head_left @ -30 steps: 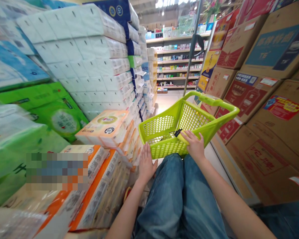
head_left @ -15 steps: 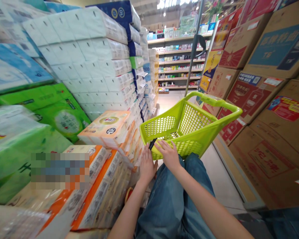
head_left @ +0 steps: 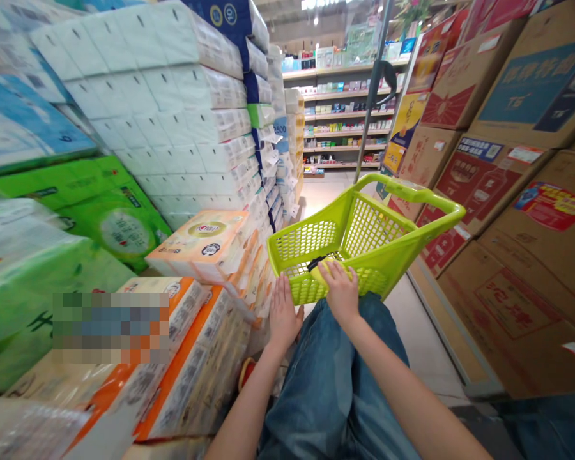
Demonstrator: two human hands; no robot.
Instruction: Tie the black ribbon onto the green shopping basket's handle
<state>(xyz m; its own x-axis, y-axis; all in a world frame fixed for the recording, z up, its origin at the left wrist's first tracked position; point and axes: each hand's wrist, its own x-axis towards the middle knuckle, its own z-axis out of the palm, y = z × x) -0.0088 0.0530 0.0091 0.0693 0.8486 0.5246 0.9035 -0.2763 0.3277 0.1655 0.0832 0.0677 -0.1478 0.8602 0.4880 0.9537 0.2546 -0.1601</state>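
A lime-green plastic shopping basket [head_left: 371, 275] with a long loop handle stands tilted before my knees, its sides full of holes. My right hand [head_left: 341, 294] is curved over a soft-looking yellow item [head_left: 319, 271] with a black end, at the near rim of the basket. The exact kind of that item cannot be made out, as my fingers cover most of it. My left hand [head_left: 283, 314] lies with straight fingers by the basket's left front corner, nothing visible in it. Whether its fingertips touch the plastic is unclear.
Wrapped tissue packs [head_left: 201, 239] are stacked close on my left, with a tall white pile [head_left: 172, 96] behind. Cardboard cartons [head_left: 522, 287] line the right side. Beyond a glass door's frame [head_left: 371, 121], shelves [head_left: 347, 131] of small goods stand across the tiled floor.
My right hand has moved right along the basket's near rim, carrying the yellow item with its black end away from my left hand. My left hand stays almost in place.
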